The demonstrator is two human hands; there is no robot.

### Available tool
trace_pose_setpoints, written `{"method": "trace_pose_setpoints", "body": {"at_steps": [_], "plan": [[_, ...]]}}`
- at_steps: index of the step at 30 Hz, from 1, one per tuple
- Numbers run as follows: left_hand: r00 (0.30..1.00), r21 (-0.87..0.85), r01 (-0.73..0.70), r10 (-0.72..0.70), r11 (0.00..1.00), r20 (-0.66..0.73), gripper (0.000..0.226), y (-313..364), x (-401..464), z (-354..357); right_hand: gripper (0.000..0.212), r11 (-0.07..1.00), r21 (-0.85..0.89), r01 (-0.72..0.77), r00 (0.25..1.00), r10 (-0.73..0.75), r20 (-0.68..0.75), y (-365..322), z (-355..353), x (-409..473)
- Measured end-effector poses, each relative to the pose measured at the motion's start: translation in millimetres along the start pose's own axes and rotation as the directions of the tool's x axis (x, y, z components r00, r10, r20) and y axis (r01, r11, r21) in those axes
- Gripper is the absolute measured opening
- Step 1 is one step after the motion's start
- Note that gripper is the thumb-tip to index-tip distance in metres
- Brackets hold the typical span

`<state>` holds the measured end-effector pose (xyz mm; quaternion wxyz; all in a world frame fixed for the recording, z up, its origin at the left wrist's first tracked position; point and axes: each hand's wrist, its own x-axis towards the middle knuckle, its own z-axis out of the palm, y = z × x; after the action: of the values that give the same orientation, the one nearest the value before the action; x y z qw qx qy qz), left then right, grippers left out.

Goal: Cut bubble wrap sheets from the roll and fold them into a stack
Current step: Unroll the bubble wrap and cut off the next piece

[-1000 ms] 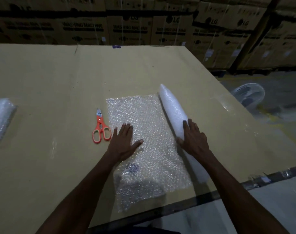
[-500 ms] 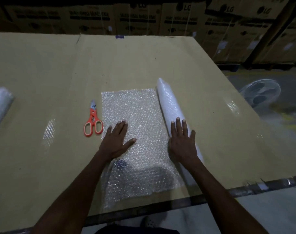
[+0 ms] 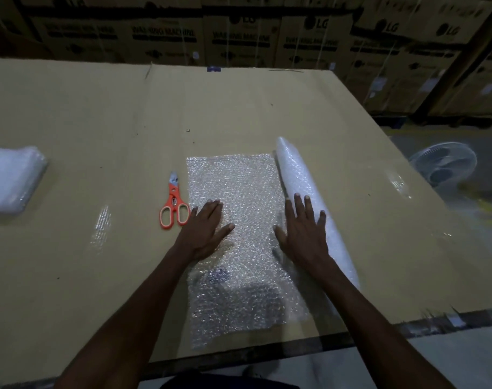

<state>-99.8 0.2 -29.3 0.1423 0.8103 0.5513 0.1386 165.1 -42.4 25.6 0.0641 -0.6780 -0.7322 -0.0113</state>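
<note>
A stretch of bubble wrap (image 3: 239, 186) lies unrolled and flat on the cardboard-covered table (image 3: 98, 122), joined on its right to the white roll (image 3: 298, 175). My left hand (image 3: 205, 231) presses flat, fingers spread, on the sheet's left part. My right hand (image 3: 303, 231) rests flat where the sheet meets the roll, fingers partly on the roll. Orange-handled scissors (image 3: 174, 206) lie shut just left of the sheet, beside my left hand. A stack of folded bubble wrap (image 3: 11, 178) sits at the far left.
The table's front edge (image 3: 267, 352) runs just below the sheet's near end. Stacked cardboard boxes (image 3: 239, 35) line the far side. A fan (image 3: 444, 164) stands on the floor off the table's right edge.
My right hand has slid left, from on top of the roll to the seam between sheet and roll. My left hand stays pressed on the sheet. The camera has shifted.
</note>
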Motion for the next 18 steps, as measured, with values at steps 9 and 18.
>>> {"method": "trace_pose_setpoints", "body": {"at_steps": [9,18], "plan": [[0.993,0.152,0.103,-0.092,0.983,-0.075,0.074,-69.6,-47.3,-42.2,0.053,0.864,0.456,0.215,0.977,-0.192,-0.095,-134.3,20.3,19.4],[0.947,0.101,0.32,-0.315,0.942,-0.068,0.085,-140.6,-105.7,-51.7,0.028,0.901,0.431,0.052,0.996,-0.078,0.044,-235.2,45.9,64.9]]}}
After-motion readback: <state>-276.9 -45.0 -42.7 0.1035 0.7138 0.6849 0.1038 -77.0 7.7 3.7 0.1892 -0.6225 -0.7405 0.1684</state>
